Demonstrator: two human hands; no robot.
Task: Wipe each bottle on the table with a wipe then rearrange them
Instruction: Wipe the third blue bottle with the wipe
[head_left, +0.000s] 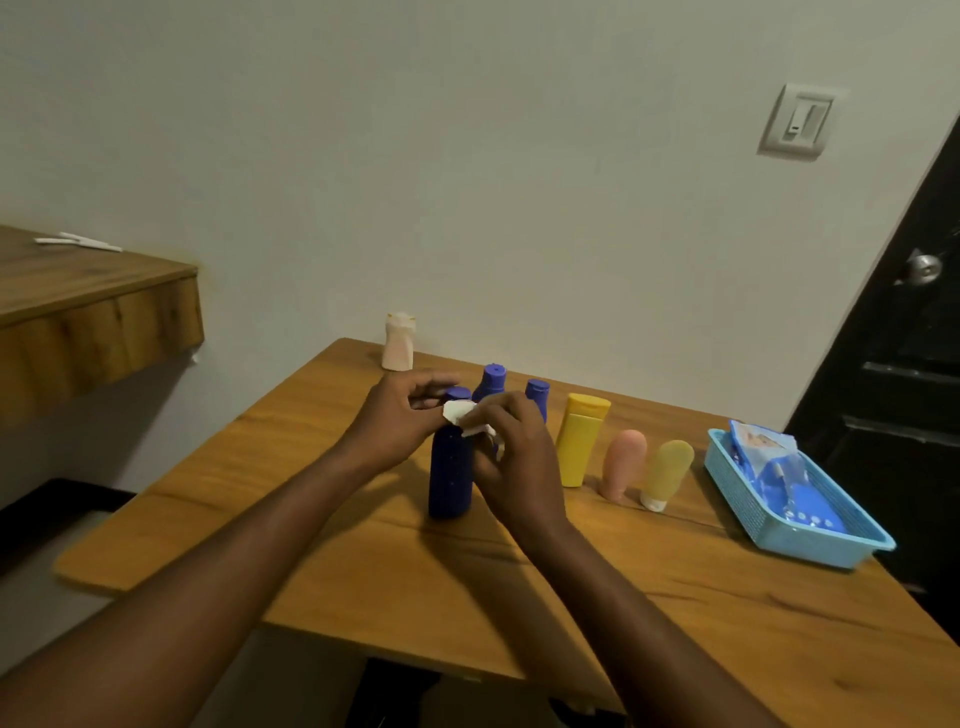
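Step in hand: wiping the front blue bottle (451, 480), which stands upright on the tabletop (363, 561) just ahead of the bottle row.

Left hand (397, 418) — fingers curled at the cap, apparently steadying the bottle.

Right hand (514, 462) — fingers closed on the wipe (467, 415), held against the bottle's shoulder.

Next move, as judged: draw the wipe down and around the body while the left hand prevents tipping. The rear blue bottle (491, 382) stands close behind, so keep the strokes tight.

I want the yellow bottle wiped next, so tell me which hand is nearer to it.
Right. The right hand, holding the wipe, is just left of the yellow bottle; the left hand grips the front blue bottle, farther left.
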